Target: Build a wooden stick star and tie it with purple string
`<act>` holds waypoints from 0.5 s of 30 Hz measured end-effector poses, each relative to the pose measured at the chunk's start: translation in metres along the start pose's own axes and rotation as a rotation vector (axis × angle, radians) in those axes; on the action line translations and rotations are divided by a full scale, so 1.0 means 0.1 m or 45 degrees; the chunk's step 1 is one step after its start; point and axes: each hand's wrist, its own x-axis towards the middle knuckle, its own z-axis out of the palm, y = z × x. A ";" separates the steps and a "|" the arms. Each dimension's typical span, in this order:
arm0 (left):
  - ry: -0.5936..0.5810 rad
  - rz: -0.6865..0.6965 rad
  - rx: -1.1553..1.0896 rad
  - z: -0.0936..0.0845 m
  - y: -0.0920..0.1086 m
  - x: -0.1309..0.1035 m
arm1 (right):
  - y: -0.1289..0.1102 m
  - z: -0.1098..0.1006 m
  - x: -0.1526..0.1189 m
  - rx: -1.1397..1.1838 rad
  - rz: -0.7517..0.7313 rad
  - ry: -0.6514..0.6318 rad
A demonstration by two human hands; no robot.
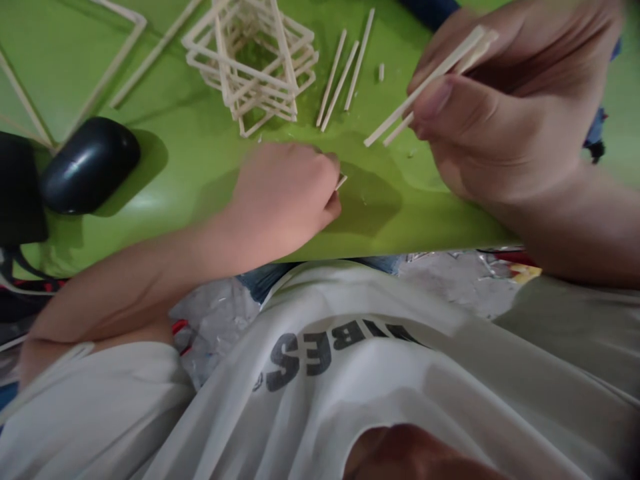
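Observation:
Raised over the right part of the table, my right hand (510,120) pinches thin wooden sticks (395,123) between thumb and fingers; they point down to the left. My left hand (290,193) rests near the table's front edge, closed, with the pale tip of a wooden stick (341,181) poking out by the fingers. The rest of that piece is hidden. Beyond my left hand stands a stacked lattice of wooden sticks (257,74). To its right lie several loose sticks (340,87) and a short stub (381,72).
A black computer mouse (93,163) sits at the left, beside a black box (20,190) with cables below it. Longer joined sticks (107,80) lie at the upper left of the green table (190,180). Something dark blue (430,10) shows at the top edge.

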 end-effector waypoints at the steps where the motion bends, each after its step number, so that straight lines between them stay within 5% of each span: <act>1: -0.008 0.006 0.036 0.00 0.02 0.01 | 0.00 -0.01 -0.01 -0.014 0.017 -0.002; 7: -0.066 0.166 0.045 -0.04 0.12 -0.02 | 0.03 -0.08 0.02 -0.105 0.043 0.079; 15: -0.064 0.376 0.060 -0.06 -0.05 -0.05 | 0.06 -0.17 0.00 -0.193 0.034 0.124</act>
